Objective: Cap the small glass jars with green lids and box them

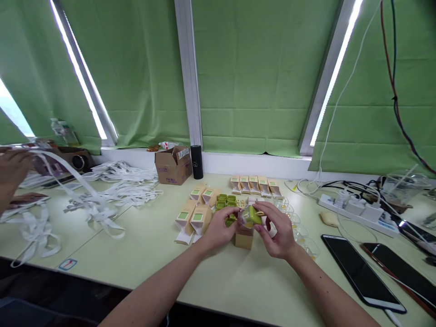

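Note:
My left hand (220, 227) is closed around the transparent side of a small clear container (245, 219). At the container's other end is a green cap (255, 215) with a pale loop, and the fingers of my right hand (279, 230) grip it. Whether cap and container are joined cannot be seen. A small brown cardboard box (243, 240) stands on the table just below them. Behind my left hand are several green square cups (223, 200), partly covered by the fingers. Several clear plastic containers (299, 231) line up to the right of my right hand.
Cream cartons with green labels (193, 215) stand left; more open cartons (255, 184) line the back. White straps (126, 186) lie further left, where another person's hand (12, 175) lifts one. Phones (361, 268), a power strip (361, 213) and cables are on the right.

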`<state>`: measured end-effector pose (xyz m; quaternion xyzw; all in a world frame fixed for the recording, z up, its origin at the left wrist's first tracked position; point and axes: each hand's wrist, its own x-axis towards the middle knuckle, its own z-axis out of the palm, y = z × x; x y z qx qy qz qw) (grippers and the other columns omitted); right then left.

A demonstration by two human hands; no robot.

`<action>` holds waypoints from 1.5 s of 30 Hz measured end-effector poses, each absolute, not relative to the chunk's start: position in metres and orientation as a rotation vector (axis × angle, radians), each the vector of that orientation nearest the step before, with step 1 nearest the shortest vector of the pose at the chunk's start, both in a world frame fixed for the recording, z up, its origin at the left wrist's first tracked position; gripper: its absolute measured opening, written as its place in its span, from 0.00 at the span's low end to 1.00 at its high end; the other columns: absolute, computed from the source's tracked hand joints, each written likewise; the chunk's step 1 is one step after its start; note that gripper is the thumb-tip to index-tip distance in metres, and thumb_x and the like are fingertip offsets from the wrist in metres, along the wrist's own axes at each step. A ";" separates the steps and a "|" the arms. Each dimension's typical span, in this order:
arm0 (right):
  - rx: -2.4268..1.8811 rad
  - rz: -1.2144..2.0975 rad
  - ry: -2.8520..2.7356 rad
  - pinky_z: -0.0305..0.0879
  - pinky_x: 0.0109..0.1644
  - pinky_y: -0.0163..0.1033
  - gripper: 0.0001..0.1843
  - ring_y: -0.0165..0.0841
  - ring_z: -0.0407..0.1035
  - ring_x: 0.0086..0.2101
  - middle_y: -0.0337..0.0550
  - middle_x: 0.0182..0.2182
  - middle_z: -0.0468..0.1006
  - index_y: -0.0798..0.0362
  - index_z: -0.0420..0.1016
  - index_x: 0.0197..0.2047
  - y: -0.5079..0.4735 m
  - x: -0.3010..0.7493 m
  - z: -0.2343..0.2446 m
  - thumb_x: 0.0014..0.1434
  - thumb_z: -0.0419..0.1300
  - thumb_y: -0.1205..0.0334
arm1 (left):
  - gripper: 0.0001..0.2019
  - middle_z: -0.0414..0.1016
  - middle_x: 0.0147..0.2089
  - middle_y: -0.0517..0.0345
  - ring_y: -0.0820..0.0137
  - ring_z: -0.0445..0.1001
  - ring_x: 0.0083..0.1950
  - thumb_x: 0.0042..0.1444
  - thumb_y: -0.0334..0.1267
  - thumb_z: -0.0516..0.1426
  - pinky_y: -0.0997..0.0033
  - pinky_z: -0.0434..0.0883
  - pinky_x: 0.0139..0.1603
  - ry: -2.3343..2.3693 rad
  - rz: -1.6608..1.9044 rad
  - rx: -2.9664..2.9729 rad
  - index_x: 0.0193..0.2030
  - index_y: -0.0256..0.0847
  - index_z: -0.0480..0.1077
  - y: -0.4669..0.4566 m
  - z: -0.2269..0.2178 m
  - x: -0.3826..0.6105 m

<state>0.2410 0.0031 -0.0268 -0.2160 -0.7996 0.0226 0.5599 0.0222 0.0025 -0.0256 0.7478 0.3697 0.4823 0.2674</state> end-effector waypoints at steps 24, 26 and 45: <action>-0.729 0.062 -2.215 0.67 0.37 0.41 0.18 0.37 0.74 0.34 0.44 0.43 0.81 0.47 0.68 0.51 0.005 0.246 -0.018 0.57 0.62 0.68 | 0.32 0.79 0.54 0.50 0.62 0.75 0.51 0.46 0.23 0.52 0.63 0.73 0.53 0.994 1.233 1.858 0.60 0.39 0.76 0.011 -0.034 0.016; -0.763 0.061 -2.249 0.66 0.39 0.42 0.18 0.39 0.74 0.36 0.43 0.41 0.80 0.47 0.67 0.49 0.004 0.245 -0.018 0.56 0.62 0.68 | 0.32 0.79 0.53 0.50 0.64 0.74 0.50 0.47 0.23 0.52 0.65 0.73 0.51 1.016 1.222 1.864 0.60 0.39 0.75 0.011 -0.033 0.017; -0.764 0.042 -2.227 0.59 0.32 0.38 0.06 0.33 0.70 0.33 0.47 0.44 0.77 0.50 0.71 0.39 0.008 0.233 -0.032 0.68 0.55 0.69 | 0.34 0.75 0.42 0.55 0.68 0.73 0.42 0.46 0.24 0.53 0.69 0.72 0.45 1.066 1.214 1.898 0.62 0.39 0.75 0.010 -0.034 0.018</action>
